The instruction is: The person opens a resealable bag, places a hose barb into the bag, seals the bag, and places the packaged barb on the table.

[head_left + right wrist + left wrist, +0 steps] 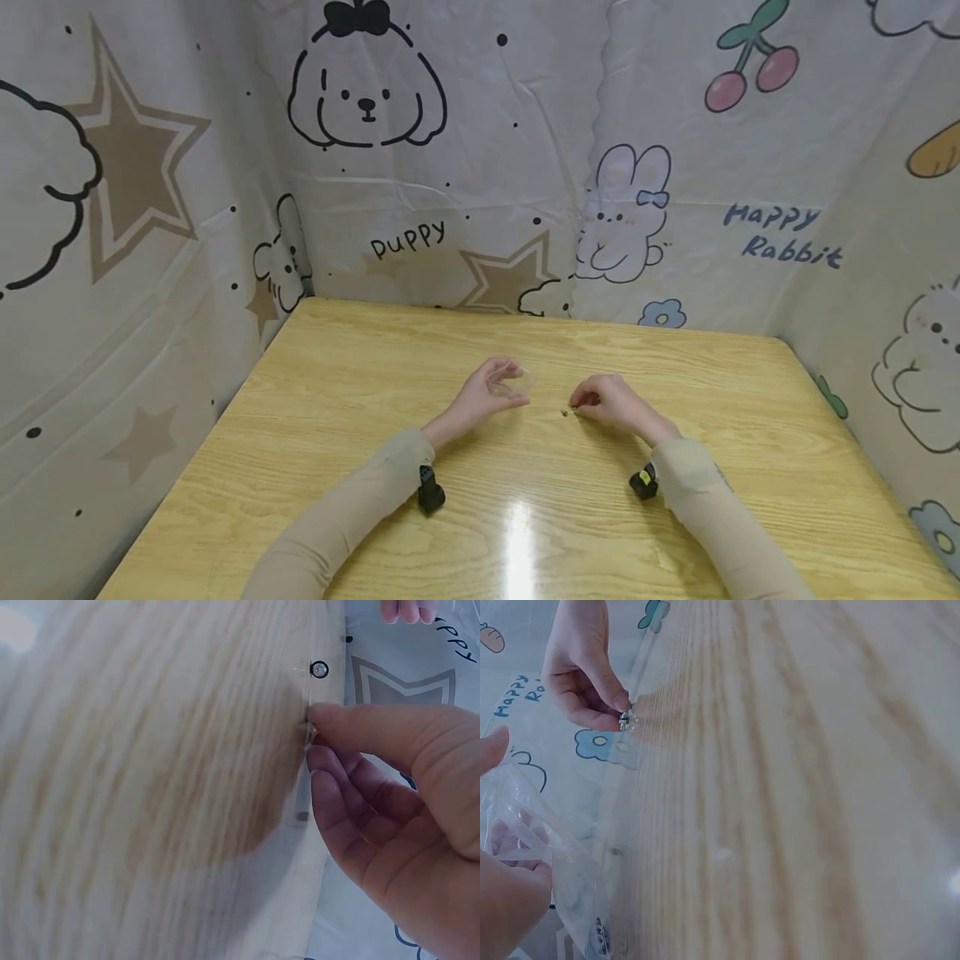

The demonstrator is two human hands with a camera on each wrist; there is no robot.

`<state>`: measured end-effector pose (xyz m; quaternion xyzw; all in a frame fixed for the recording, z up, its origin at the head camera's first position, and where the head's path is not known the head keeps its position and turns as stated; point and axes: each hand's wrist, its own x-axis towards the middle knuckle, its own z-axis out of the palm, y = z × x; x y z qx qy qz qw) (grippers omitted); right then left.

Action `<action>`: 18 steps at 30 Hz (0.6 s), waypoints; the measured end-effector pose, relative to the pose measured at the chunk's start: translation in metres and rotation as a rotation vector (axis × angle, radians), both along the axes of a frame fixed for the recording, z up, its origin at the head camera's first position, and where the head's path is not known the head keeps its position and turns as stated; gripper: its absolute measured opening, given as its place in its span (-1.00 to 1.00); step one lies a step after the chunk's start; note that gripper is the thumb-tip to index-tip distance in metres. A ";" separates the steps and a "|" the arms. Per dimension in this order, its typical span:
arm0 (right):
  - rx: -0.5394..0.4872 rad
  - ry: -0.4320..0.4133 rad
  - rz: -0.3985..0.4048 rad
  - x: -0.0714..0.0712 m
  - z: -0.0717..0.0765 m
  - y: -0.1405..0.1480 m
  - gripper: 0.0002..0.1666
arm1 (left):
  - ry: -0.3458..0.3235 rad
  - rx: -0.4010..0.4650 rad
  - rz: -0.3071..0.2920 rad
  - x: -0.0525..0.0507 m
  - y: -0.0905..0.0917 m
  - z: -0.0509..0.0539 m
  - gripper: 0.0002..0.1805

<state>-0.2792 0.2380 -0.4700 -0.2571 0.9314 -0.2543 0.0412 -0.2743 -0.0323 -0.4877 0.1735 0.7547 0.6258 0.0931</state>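
My left hand (487, 390) grips a thin clear plastic bag (551, 836) between curled fingers and thumb, held above the table. To its right, my right hand (617, 402) is low at the tabletop. Its thumb and index finger pinch a small shiny metallic piece (626, 718), mostly hidden by the fingertips; its exact kind is too small to tell. Just beside those fingertips lies a small round piece with a dark rim and bright centre (319, 669), on the table.
Both hands are over the middle of a light wood-grain table (360, 350). A printed cloth (480, 167) with cartoon animals hangs behind it and along both sides. Black wrist cameras (431, 490) sit on both sleeves. Light reflects off the table's near part.
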 end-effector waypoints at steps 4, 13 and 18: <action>-0.001 -0.001 0.001 0.001 -0.001 0.000 -0.97 | 0.000 0.000 -0.002 0.000 0.000 0.000 -0.36; 0.027 0.074 0.044 0.001 -0.003 -0.001 -0.94 | -0.012 0.007 0.005 0.001 0.000 0.002 -0.35; 0.028 0.051 0.036 0.001 -0.001 -0.003 -0.94 | -0.017 0.013 -0.005 0.001 0.000 0.002 -0.37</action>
